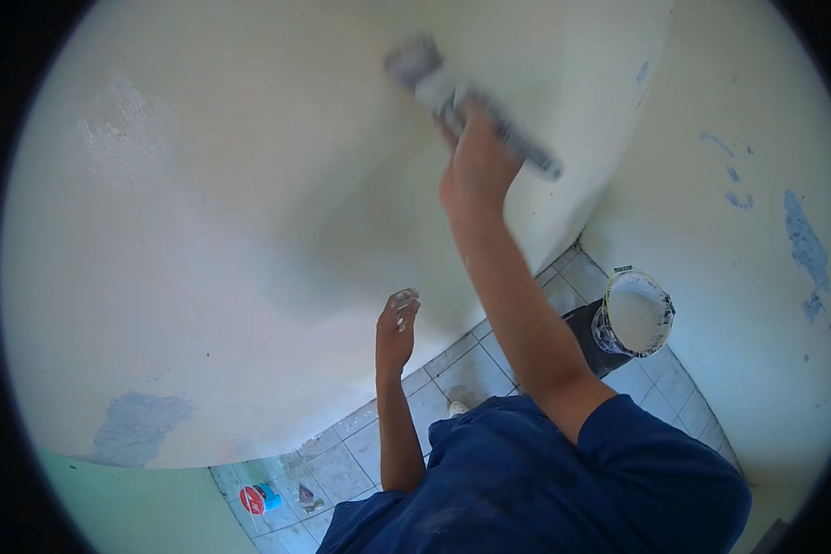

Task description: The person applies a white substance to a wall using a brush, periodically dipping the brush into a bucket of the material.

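My right hand (482, 159) grips a paintbrush (517, 146) by its long, paint-spattered handle, raised in front of the pale wall (249, 222). Motion smears the brush head, which points up and to the left and overlaps the wall in this view. Lower down, close to the same wall, my left hand (397, 332) is held up with its fingers loosely bent and nothing visible in them. White paint marks its fingers.
A paint-streaked bucket (639, 314) of white paint stands at the right, beside a dark object (586, 337). A small red and blue tub (258, 499) sits on the tiled floor (342, 473) at lower left. Grey bare patches (141, 427) mark the walls, which meet in a corner.
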Demonstrator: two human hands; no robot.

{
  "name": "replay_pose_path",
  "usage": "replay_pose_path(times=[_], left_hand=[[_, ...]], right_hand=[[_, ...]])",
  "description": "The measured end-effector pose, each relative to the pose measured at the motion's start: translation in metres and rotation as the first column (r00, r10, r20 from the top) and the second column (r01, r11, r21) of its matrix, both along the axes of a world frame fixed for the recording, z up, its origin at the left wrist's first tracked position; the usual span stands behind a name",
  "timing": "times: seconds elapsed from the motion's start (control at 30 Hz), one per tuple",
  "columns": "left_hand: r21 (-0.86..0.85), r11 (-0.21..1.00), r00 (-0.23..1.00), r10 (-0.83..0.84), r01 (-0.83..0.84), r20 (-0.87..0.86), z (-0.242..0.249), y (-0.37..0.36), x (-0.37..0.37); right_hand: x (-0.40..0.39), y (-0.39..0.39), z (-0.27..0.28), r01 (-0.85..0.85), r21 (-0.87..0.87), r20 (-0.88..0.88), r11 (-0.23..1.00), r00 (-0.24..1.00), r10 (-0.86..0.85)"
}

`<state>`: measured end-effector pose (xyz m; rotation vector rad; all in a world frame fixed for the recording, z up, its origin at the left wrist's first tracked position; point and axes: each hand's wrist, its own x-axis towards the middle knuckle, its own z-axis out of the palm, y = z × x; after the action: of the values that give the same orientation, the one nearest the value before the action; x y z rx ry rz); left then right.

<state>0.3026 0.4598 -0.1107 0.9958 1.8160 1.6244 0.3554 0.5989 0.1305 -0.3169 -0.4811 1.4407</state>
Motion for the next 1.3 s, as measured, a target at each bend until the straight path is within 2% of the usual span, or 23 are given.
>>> replay_pose_path(times=[0.07,0.1,0.17,0.23,0.3,0.33,0.37,0.43,0.53,0.6,0.67,0.7,0.77,0.8,0.83,0.87,0.93,0.97,1.03,1.1,1.17,1.2,1.3], left_hand=[[0.000,1.000,0.999,-0.008,0.008,0.037,-0.001,-0.006,0.000],[0.005,1.000,0.998,-0.009,0.009,0.059,-0.001,-0.007,0.000],[0.001,1.000,0.997,-0.020,0.020,0.071,-0.002,-0.013,-0.003],[-0.006,1.000,0.997,-0.018,0.019,0.075,-0.003,-0.020,-0.007],[-0.003,1.000,0.996,-0.004,0.004,0.084,-0.004,-0.025,-0.008],[-0.012,1.000,0.996,-0.010,0.011,0.085,-0.002,-0.026,-0.009],[-0.022,1.000,0.996,-0.014,0.016,0.087,0.002,-0.028,-0.009],[-0.014,1.000,0.997,-0.011,0.012,0.077,0.004,-0.031,-0.011],[0.015,1.000,0.998,0.004,-0.005,0.061,-0.002,-0.030,-0.013],[-0.001,1.000,0.998,0.003,-0.003,0.068,-0.002,-0.028,-0.012],[0.023,1.000,0.998,-0.020,0.018,0.060,-0.007,-0.024,-0.010],[0.039,0.999,0.998,-0.031,0.029,0.054,-0.008,-0.022,-0.009],[0.034,0.999,0.998,-0.039,0.037,0.049,-0.008,-0.019,-0.006],[0.046,0.998,0.998,-0.046,0.044,0.035,-0.011,-0.017,-0.005],[0.056,0.997,0.998,-0.052,0.051,0.018,-0.013,-0.016,-0.006],[0.050,0.998,0.997,-0.053,0.050,0.053,-0.006,-0.016,-0.003],[-0.006,0.996,0.996,-0.091,0.091,0.014,-0.008,-0.014,-0.014],[-0.047,0.992,0.994,-0.113,0.113,0.009,-0.012,-0.016,-0.010],[-0.018,0.994,0.994,-0.109,0.109,0.033,-0.009,-0.015,-0.008],[0.009,0.995,0.994,-0.100,0.100,0.050,-0.009,-0.017,-0.006],[0.008,0.998,0.996,-0.067,0.066,0.059,-0.006,-0.018,-0.003],[0.007,0.999,0.997,-0.049,0.048,0.065,-0.005,-0.019,-0.002],[-0.022,0.999,0.998,-0.026,0.027,0.049,-0.004,-0.021,-0.004]], right_hand=[[-0.007,0.001,-0.098,-0.001,-0.159,0.036,0.987,0.999,0.007],[-0.005,0.010,-0.166,0.082,-0.157,0.284,0.984,0.958,-0.034],[0.008,0.019,-0.288,0.240,-0.174,0.645,0.955,0.760,-0.073],[0.016,0.014,-0.320,0.183,-0.418,0.492,0.890,0.869,0.053],[0.020,0.013,-0.314,0.117,-0.520,0.453,0.846,0.878,0.158],[0.012,0.022,-0.306,0.119,-0.525,0.399,0.842,0.909,0.120],[0.003,0.026,-0.271,0.121,-0.532,0.345,0.838,0.935,0.084],[0.009,-0.001,-0.134,-0.021,-0.377,0.283,0.926,0.949,0.137],[0.016,-0.011,-0.014,-0.098,-0.116,0.079,0.988,0.991,0.107],[0.017,-0.019,0.042,-0.124,0.100,-0.037,0.987,0.991,0.129],[0.011,-0.024,0.075,-0.109,0.236,-0.074,0.966,0.989,0.130],[0.006,-0.026,0.084,-0.098,0.306,-0.093,0.947,0.987,0.133],[-0.010,-0.029,0.066,-0.051,0.184,-0.064,0.982,0.996,0.064],[-0.019,-0.023,0.035,-0.053,0.083,-0.027,0.995,0.998,0.056],[-0.027,-0.017,-0.008,-0.052,-0.020,0.008,0.998,0.999,0.052],[-0.022,-0.018,-0.052,-0.081,-0.051,0.057,0.995,0.995,0.084],[-0.014,-0.012,-0.158,0.010,-0.231,0.248,0.973,0.968,0.048],[0.002,-0.010,-0.231,-0.045,-0.387,0.328,0.921,0.927,0.183],[0.013,-0.009,-0.271,0.076,-0.509,0.458,0.858,0.867,0.195],[0.012,-0.010,-0.241,0.057,-0.503,0.382,0.862,0.910,0.162],[0.007,-0.011,-0.177,-0.013,-0.452,0.267,0.892,0.952,0.149],[0.003,-0.011,-0.134,-0.065,-0.399,0.193,0.915,0.969,0.154],[0.004,-0.020,-0.013,-0.139,-0.102,0.148,0.985,0.977,0.153]])
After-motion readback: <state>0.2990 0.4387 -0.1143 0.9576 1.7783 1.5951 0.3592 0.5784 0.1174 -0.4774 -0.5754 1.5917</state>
